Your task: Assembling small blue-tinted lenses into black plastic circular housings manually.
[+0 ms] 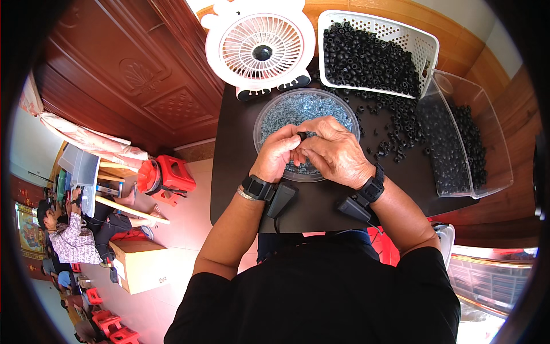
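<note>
My left hand (277, 153) and my right hand (334, 150) meet over a round clear bowl (268, 112) filled with small blue-grey metal pieces. Both pinch one small black rubber ring (301, 136) between their fingertips. A black band with a small device sits on each wrist. Loose black rings (389, 123) lie scattered on the dark table (235, 160) to the right of my hands.
A white perforated basket (375, 54) full of black rings stands at the back right, with a clear plastic bin (464, 137) of rings beside it. A white desk fan (260, 49) stands behind the bowl. A red stool (172, 175), a cardboard box (140, 264) and a seated person (69, 235) are at the left.
</note>
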Demonstrator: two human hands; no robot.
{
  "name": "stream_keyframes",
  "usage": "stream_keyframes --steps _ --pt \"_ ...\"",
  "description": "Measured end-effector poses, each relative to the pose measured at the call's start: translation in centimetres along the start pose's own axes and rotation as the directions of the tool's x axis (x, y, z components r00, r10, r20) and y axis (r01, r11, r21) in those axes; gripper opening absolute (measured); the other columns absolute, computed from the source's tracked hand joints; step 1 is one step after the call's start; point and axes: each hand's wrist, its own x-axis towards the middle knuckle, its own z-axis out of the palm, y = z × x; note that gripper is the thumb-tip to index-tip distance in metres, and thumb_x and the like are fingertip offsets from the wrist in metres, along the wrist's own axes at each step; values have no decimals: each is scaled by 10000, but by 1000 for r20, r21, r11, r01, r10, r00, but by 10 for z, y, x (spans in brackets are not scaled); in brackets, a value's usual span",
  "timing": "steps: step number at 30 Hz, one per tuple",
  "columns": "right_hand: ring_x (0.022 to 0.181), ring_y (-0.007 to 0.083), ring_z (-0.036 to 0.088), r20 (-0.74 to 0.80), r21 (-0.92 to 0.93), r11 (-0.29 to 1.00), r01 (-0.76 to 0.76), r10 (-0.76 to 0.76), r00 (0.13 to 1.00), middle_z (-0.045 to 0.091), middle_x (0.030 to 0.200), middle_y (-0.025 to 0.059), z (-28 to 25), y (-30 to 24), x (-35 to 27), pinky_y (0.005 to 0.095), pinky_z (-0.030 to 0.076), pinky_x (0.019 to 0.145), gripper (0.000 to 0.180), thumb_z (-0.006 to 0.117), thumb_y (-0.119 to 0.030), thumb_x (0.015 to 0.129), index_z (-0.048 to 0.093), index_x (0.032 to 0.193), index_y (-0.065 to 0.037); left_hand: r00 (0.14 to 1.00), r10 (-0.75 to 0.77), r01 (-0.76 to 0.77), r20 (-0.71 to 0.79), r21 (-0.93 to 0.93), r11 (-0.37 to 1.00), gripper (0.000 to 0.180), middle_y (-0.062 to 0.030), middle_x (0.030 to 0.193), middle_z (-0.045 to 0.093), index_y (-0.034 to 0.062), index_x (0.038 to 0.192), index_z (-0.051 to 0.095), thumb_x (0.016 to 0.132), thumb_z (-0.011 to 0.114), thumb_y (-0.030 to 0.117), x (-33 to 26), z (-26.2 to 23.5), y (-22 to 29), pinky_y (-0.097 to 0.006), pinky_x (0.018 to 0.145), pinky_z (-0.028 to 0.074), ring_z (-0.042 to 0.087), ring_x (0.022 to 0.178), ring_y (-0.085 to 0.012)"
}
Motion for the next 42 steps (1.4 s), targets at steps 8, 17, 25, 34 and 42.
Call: stream_keyframes --steps 8,17,25,34,42 --pt "957 256 562 -6 -39 997 59 -59 998 587 1084 70 -1 -3 3 363 480 819 68 660 -63 714 626 768 -87 998 50 -51 -31 -22 998 238 -62 802 591 19 1023 534 894 515 217 -1 -7 -1 -255 598 436 562 668 -143" --pt "887 300 591 -165 155 983 -103 128 978 641 952 109 -2 20 -2 376 473 787 96 646 -31 775 618 866 -45 998 60 -62 20 135 989 242 -67 784 577 23 984 531 898 529 249 -4 5 7 -244 586 415 552 663 -137" --pt "866 275 598 -163 204 976 -77 111 980 644 898 89 0 16 -2 367 471 774 93 646 -25 784 619 871 -43 998 41 -53 50 264 963 262 -65 779 570 16 1006 535 913 509 259 -6 8 6 -236 594 415 543 666 -129" --pt "863 255 615 -83 156 986 -52 66 994 658 911 82 -1 15 -2 361 472 785 98 636 -60 817 634 914 -46 998 31 -46 56 296 954 225 -63 766 561 26 968 534 923 493 242 -6 9 7 -246 610 417 528 674 -126" --pt "874 283 604 -118 129 989 -68 84 990 644 914 96 1 10 -2 371 481 794 180 646 -48 762 653 942 -52 998 42 -47 38 146 988 227 -61 760 567 20 969 529 918 502 240 -5 6 5 -251 605 420 538 659 -131"
